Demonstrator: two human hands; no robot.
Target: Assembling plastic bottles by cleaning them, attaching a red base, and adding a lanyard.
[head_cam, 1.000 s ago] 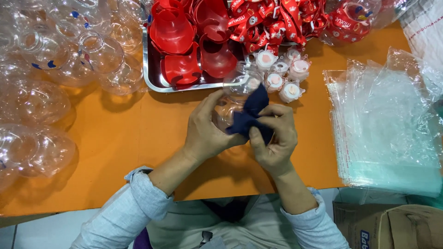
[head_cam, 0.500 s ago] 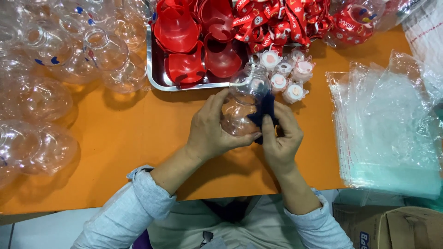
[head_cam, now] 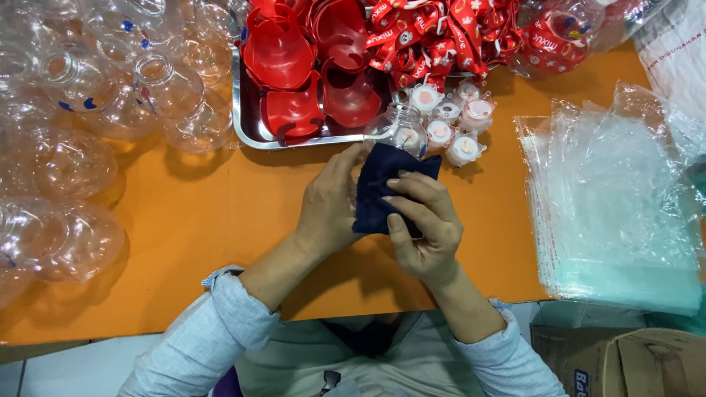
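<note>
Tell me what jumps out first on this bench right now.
The two hands at centre: the left hand and right hand wrap a dark blue cloth around a clear plastic bottle. Behind them a metal tray holds bright red plastic parts, with clear bottles heaped at the left and clear plastic bags stacked at the right on the orange table.
</note>
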